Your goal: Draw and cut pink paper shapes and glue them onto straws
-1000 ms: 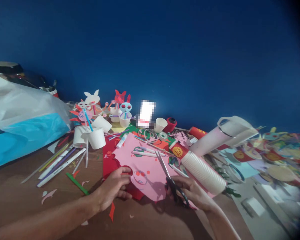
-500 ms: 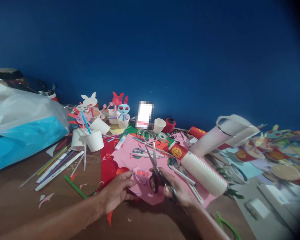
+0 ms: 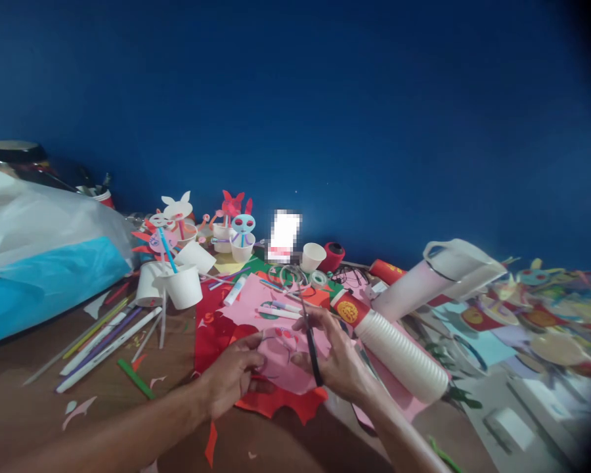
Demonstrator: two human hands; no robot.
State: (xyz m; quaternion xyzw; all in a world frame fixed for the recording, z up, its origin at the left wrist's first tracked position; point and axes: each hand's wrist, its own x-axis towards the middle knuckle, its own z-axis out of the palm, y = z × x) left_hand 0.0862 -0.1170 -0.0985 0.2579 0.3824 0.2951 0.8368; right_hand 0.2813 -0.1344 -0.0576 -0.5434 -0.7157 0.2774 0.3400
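Note:
My left hand (image 3: 234, 374) pinches the left edge of a piece of pink paper (image 3: 295, 374) between thumb and fingers. A curved pencil-like outline and small red marks show on that paper. In my right hand (image 3: 342, 364) is a pair of black-handled scissors (image 3: 314, 355), turned nearly edge-on with the blades pointing away from me. The thumb and fingers of this hand are close to the paper's right side; whether they touch it I cannot tell. Red paper (image 3: 300, 406) with a scalloped edge lies beneath the held piece.
A stack of paper cups (image 3: 404, 348) lies to the right, near a leaning white pitcher (image 3: 418, 289). White cups (image 3: 184, 289) with straw-and-paper figures stand left, beside markers (image 3: 113, 348) and a plastic bag (image 3: 54, 263). A glowing pixelated screen (image 3: 284, 235) stands by the blue wall.
My right hand has turned the scissors from spread blades facing me to an edge-on position, with its fingers raised nearer the paper. The left hand keeps its hold. The view has shifted slightly.

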